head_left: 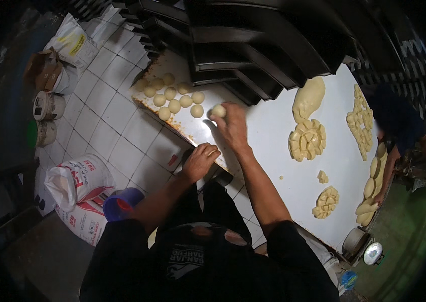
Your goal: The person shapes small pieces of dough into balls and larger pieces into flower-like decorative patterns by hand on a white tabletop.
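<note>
Right hand (233,128): grasping one dough ball (218,110) between thumb and fingers; the ball lies beside the nearest of the set-out balls, and whether it is lifted or resting cannot be told.
Left hand (202,160): fingers curled at the near edge of the white tabletop (268,156); nothing visible in it, palm hidden, so an empty grip cannot be confirmed.
Set-out dough balls (170,93): a loose cluster at the tabletop's left corner, some close-set, others apart.
Risk, rolling: outermost balls sit near the edge; a nudge from the right hand could send one to the tiled floor (117,110).
Risk, sticking: close-set balls might join if another is pressed in among them.
Risk, soiling: brown-stained rim (178,126) runs beside the cluster; dough drifting onto it could pick up flecks.
Risk, knocking: black baking trays (253,50) overhang the far side; a high or long reach could catch a tray corner.
Risk, drying: cut dough rosette (307,140) lies uncovered, exposed to air; a skin could form on its pieces.
</note>
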Tool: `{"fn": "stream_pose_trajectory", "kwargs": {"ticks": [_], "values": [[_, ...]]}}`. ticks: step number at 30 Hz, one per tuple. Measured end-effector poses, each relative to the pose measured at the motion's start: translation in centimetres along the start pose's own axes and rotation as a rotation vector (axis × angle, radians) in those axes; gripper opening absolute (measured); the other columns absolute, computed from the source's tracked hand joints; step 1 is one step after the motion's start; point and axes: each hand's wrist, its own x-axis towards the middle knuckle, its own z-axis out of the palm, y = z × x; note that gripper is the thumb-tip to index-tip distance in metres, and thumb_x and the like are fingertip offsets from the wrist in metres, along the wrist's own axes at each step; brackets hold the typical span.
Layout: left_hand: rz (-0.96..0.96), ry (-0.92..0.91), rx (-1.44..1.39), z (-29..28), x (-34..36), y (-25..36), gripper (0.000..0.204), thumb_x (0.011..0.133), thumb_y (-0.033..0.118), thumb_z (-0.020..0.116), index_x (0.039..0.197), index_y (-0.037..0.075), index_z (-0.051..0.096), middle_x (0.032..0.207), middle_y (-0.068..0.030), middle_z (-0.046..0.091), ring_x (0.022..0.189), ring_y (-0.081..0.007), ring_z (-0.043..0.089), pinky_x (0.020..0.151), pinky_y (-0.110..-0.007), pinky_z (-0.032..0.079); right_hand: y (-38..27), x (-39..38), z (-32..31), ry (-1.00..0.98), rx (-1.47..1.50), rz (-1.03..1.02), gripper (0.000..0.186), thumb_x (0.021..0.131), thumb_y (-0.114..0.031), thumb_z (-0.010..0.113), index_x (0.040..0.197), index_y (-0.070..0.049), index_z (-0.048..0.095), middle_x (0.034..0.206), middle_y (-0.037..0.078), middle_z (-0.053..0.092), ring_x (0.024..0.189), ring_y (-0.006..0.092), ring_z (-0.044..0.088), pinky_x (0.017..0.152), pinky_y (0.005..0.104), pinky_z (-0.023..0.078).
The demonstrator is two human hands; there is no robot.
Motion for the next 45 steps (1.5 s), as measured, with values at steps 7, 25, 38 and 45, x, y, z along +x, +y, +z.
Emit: {"fn": "stream_pose_trajectory", "kwargs": {"ticks": [7, 25, 38, 45], "values": [[-0.247, 0.135, 0.363, -7.0, 2.4, -7.2, 0.043, 0.097, 0.017, 0.063, 0.137, 0.002, 0.062, 0.140, -0.0182, 0.062, 0.132, -0.0365, 0.056, 0.113, -0.054, 0.040, 1.6, -8.9, -1.7, -0.119, -0.256, -0.090, 0.039, 0.094, -0.026, 0.079, 0.123, -0.003, 0.067, 0.132, 0.018, 0.065, 0.120, 0.0392, 0.062, 0.103, 0.0476, 0.051], [-1.280, -0.437, -1.461, 15.3, 13.7, 25.6, 0.057, 0.115, 0.045, 0.050, 0.147, -0.001, 0.052, 0.113, -0.0173, 0.070, 0.084, -0.0190, 0.073, 0.073, -0.032, 0.062, 20.1, -26.0, -22.0, 0.158, -0.402, -0.078, 0.023, 0.092, -0.015, 0.072, 0.111, -0.003, 0.068, 0.109, 0.012, 0.072, 0.103, 0.0294, 0.070, 0.088, 0.0473, 0.056], [0.306, -0.498, 0.078, 9.6, 9.9, 13.9, 0.049, 0.106, 0.031, 0.060, 0.150, 0.008, 0.062, 0.158, -0.0225, 0.052, 0.133, -0.0388, 0.056, 0.109, -0.052, 0.046, 26.3, -27.1, -28.6, -0.028, -0.298, -0.053, 0.010, 0.095, -0.011, 0.068, 0.103, -0.006, 0.067, 0.100, 0.017, 0.064, 0.102, 0.0349, 0.063, 0.095, 0.0514, 0.051], [0.208, -0.479, 0.048, 19.7, 14.3, 18.2, 0.013, 0.091, 0.019, 0.074, 0.100, 0.010, 0.072, 0.110, -0.0129, 0.066, 0.103, -0.0377, 0.061, 0.094, -0.052, 0.047, 22.3, -23.5, -19.9, 0.237, -0.621, 0.150, 0.024, 0.086, -0.021, 0.075, 0.099, -0.003, 0.065, 0.099, 0.017, 0.063, 0.096, 0.0399, 0.059, 0.088, 0.0548, 0.046]]}}
